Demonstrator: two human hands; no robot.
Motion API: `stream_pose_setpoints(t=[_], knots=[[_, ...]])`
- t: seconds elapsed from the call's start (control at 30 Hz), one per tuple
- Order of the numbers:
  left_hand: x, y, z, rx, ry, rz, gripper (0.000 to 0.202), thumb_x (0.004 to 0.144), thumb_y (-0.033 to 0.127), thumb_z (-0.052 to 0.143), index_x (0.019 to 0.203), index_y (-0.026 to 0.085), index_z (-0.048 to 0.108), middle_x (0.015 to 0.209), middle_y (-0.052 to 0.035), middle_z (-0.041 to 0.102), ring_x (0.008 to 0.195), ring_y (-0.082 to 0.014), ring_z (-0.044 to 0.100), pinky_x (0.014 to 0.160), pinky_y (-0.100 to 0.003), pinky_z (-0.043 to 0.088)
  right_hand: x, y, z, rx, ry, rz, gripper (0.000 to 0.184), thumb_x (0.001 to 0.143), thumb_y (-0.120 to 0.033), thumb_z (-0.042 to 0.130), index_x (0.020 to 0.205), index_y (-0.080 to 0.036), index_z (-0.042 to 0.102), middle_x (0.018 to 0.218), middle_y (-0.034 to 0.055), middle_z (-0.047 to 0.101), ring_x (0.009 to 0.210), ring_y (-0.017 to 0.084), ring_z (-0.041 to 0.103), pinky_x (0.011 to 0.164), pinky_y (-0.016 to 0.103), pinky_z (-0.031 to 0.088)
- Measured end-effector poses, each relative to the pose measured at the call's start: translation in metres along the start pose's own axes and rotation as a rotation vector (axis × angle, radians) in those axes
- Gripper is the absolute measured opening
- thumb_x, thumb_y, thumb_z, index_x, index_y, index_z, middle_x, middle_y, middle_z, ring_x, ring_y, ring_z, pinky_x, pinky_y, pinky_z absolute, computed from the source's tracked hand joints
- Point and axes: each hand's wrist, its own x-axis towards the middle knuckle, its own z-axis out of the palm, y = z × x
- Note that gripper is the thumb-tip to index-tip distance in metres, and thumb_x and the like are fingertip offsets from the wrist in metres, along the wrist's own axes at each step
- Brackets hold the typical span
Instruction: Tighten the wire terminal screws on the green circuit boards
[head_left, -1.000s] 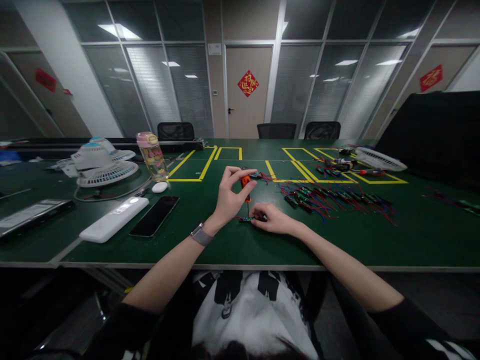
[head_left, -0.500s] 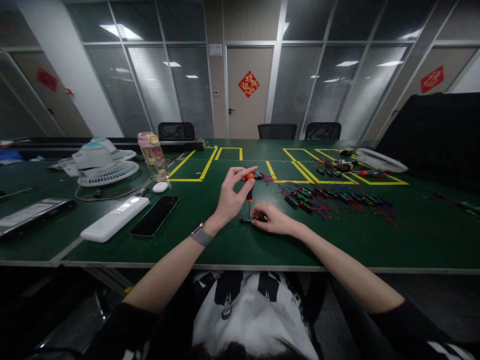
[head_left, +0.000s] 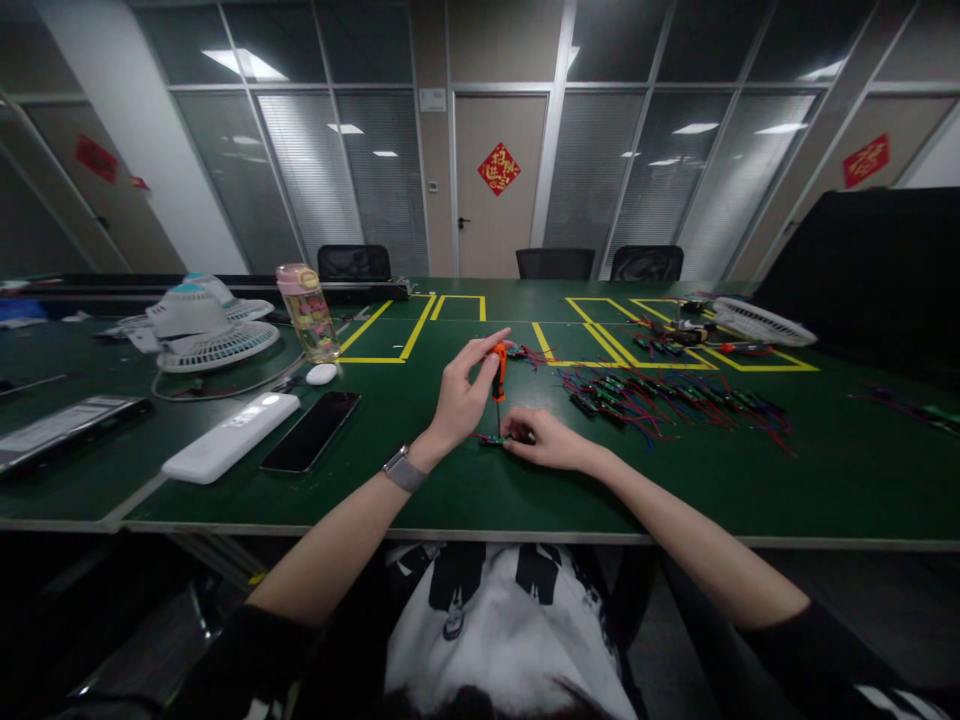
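Observation:
My left hand (head_left: 459,400) pinches the orange handle of a small screwdriver (head_left: 499,375) that stands nearly upright, its tip down on a small green circuit board (head_left: 495,439) with red and blue wires. My right hand (head_left: 547,440) lies on the green table (head_left: 450,490), fingertips pressing that board down from the right. A watch sits on my left wrist.
A heap of similar wired boards (head_left: 660,395) lies to the right. To the left lie a black phone (head_left: 311,430), a white power bank (head_left: 229,437), a white mouse (head_left: 321,374), a bottle (head_left: 306,312) and a white fan (head_left: 204,335). Another fan (head_left: 761,320) sits far right.
My left fingers have shifted round the screwdriver handle, which now stands straighter. The right hand and the board have stayed in place.

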Motion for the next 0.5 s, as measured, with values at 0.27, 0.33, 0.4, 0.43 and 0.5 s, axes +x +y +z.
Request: stream_pose_setpoints(t=[0.27,0.33,0.4,0.43,0.5], knots=[[0.0,-0.0006,0.0008,0.065,0.063,0.0,0.026,0.091,0.028,0.053,0.113,0.024,0.065,0.106,-0.0051,0.058,0.097,-0.0141,0.057,0.089,-0.029,0.044,0.0,0.0001,-0.0001,0.021,0.0,-0.003,0.009,0.078,-0.017,0.058,0.086,-0.014,0.06,0.068,-0.0016,0.051,0.06,0.011,0.046,0.056,0.022,0.036],[0.0001,-0.0004,0.0007,0.008,0.02,-0.006,0.031,0.094,0.026,0.044,0.121,0.024,0.061,0.111,-0.0058,0.061,0.103,-0.0147,0.057,0.093,-0.03,0.043,0.0,-0.0002,-0.0004,0.02,-0.004,-0.007,0.009,0.078,-0.016,0.058,0.086,-0.014,0.06,0.069,-0.0013,0.052,0.061,0.011,0.047,0.057,0.022,0.037],[0.0001,-0.0005,0.0009,-0.019,0.007,-0.019,0.032,0.095,0.026,0.044,0.124,0.024,0.058,0.109,-0.0058,0.063,0.101,-0.0149,0.059,0.091,-0.03,0.044,0.0,-0.0004,-0.0007,0.018,-0.008,-0.005,0.01,0.078,-0.017,0.058,0.087,-0.014,0.06,0.069,-0.0012,0.052,0.061,0.011,0.047,0.057,0.022,0.037],[0.0001,-0.0007,0.0011,-0.01,0.02,-0.023,0.032,0.093,0.026,0.048,0.123,0.023,0.059,0.106,-0.0055,0.063,0.098,-0.0147,0.059,0.088,-0.029,0.045,-0.0001,-0.0006,-0.0008,0.02,-0.009,-0.001,0.01,0.078,-0.017,0.058,0.087,-0.014,0.06,0.069,-0.0012,0.052,0.061,0.011,0.047,0.057,0.022,0.037],[0.0,-0.0011,0.0012,0.039,0.068,-0.015,0.028,0.089,0.027,0.057,0.116,0.023,0.063,0.099,-0.0042,0.062,0.091,-0.0139,0.058,0.085,-0.028,0.046,-0.0001,-0.0007,-0.0007,0.028,-0.01,0.011,0.01,0.077,-0.016,0.059,0.087,-0.015,0.059,0.068,-0.0016,0.052,0.06,0.011,0.047,0.056,0.022,0.037]])
